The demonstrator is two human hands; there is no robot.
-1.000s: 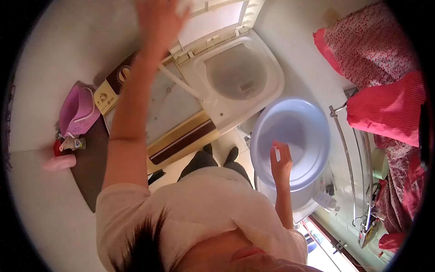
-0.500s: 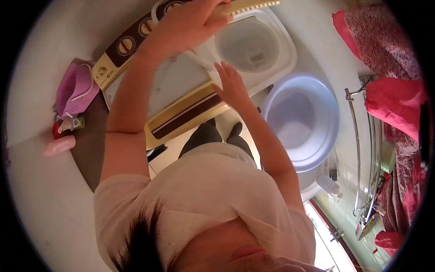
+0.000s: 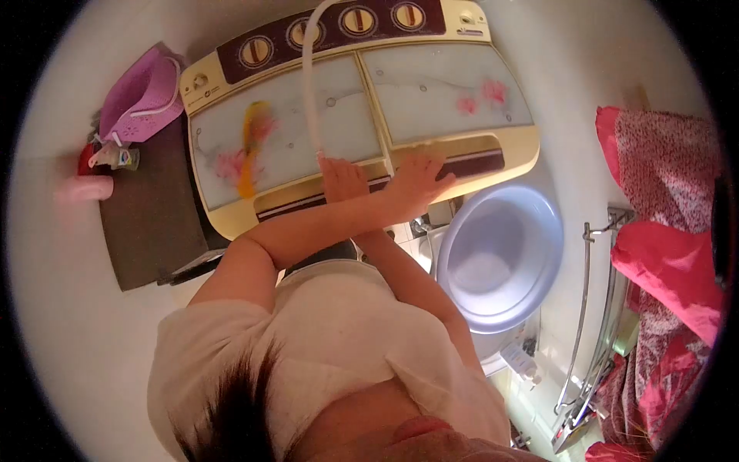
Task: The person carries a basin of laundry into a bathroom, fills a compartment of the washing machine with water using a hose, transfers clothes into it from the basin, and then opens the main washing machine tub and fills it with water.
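Smooth plastic gleams across the washing machine's casing (image 3: pixel 522 146), and its lids (image 3: pixel 446 96) show a slick, glassy gloss! The hose (image 3: pixel 310 88) looks like smooth, duller plastic. Over to the basin (image 3: pixel 500 258): smooth plastic, softly shiny. The basket (image 3: pixel 146 100) is perforated plastic, the rack (image 3: pixel 583 308) polished metal, the speckled fabric (image 3: pixel 666 165) rough-textured cloth, the shirt (image 3: pixel 346 323) matt cloth!

A pale hose (image 3: pixel 309 85) lies across the left lid (image 3: pixel 296 162) of the washing machine (image 3: pixel 508 154). Left of the washing machine, a dark surface (image 3: pixel 146 223) has a purple basket (image 3: pixel 142 100) and small containers (image 3: pixel 127 159) along its outer edge. A pale surface (image 3: pixel 493 343) right of the washing machine supports a lavender tub (image 3: pixel 500 258).
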